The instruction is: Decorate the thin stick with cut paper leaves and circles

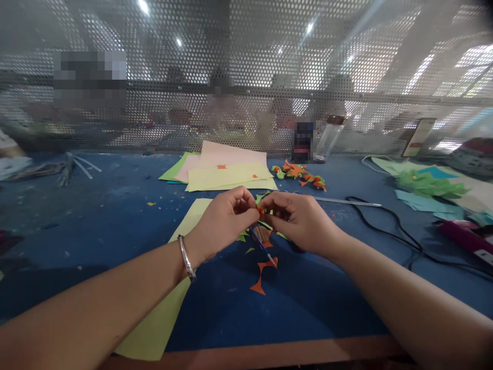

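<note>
Over the middle of the blue table, my left hand point(232, 213) and my right hand point(296, 218) meet, fingertips pinched on a small orange paper piece point(260, 210) between them. The fingers hide most of its shape. Just below slants a thin blue pen-like stick point(262, 245) with a pale tip; whether a hand holds it I cannot tell. Beneath the hands lie green paper scraps and an orange scrap point(263, 272) with cut-out curves. A pale yellow-green paper sheet point(164, 316) extends under my left forearm, which wears a silver bracelet point(186, 258).
Stacked coloured paper sheets point(231, 174) lie behind the hands, with orange-green paper pieces point(296, 170) to their right. A clear bottle point(330, 137) leans by a perforated metal screen point(246, 61). At right are a black cable point(404, 236), a purple tool point(464, 239) and green-blue papers.
</note>
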`<state>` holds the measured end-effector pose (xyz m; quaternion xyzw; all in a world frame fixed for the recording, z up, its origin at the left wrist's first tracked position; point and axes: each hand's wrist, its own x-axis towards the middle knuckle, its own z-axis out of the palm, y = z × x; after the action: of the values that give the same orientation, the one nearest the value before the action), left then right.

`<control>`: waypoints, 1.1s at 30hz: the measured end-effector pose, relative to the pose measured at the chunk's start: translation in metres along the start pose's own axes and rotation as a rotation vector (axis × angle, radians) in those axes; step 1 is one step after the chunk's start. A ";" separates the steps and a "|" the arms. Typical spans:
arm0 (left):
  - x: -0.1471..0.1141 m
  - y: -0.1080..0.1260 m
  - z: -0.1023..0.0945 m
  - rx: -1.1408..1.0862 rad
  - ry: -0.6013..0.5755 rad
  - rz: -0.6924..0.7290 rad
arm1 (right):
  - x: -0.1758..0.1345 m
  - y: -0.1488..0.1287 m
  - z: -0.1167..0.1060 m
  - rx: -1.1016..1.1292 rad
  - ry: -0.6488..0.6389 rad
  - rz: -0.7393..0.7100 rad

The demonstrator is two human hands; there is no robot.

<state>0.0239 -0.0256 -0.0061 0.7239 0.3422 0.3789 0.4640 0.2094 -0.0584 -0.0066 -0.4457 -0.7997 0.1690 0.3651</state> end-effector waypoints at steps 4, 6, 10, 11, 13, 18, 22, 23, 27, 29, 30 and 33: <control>0.002 -0.004 -0.005 -0.012 -0.109 -0.038 | -0.001 0.002 -0.001 -0.073 -0.014 -0.030; 0.002 -0.005 -0.006 -0.017 -0.154 -0.075 | -0.001 0.004 0.000 -0.119 -0.027 -0.050; 0.002 -0.006 -0.007 0.036 -0.126 -0.022 | 0.000 0.004 -0.001 -0.144 -0.024 -0.052; 0.002 -0.005 -0.007 0.055 -0.113 0.002 | 0.000 0.004 -0.002 -0.137 -0.017 -0.051; 0.002 -0.003 -0.006 0.098 -0.091 0.046 | 0.001 0.003 -0.003 -0.133 -0.009 -0.048; 0.000 0.000 -0.008 0.209 -0.083 0.087 | 0.001 0.002 -0.003 -0.153 -0.011 -0.048; -0.002 -0.001 -0.010 0.373 -0.083 0.139 | 0.001 0.005 0.000 -0.180 -0.029 -0.060; -0.002 -0.001 -0.011 0.406 -0.076 0.147 | 0.001 0.006 0.001 -0.183 -0.030 -0.064; -0.003 0.001 -0.011 0.455 -0.065 0.168 | 0.000 0.007 0.001 -0.156 -0.017 -0.090; -0.004 0.004 -0.010 0.473 -0.070 0.196 | -0.001 0.006 0.001 -0.152 -0.010 -0.111; -0.005 0.005 -0.010 0.481 -0.072 0.214 | -0.002 0.006 0.000 -0.151 -0.006 -0.119; -0.007 0.010 -0.011 0.490 -0.066 0.268 | -0.003 0.002 -0.001 -0.138 0.015 -0.136</control>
<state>0.0127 -0.0302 0.0043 0.8652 0.3099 0.3190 0.2316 0.2121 -0.0598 -0.0089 -0.4157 -0.8351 0.0850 0.3501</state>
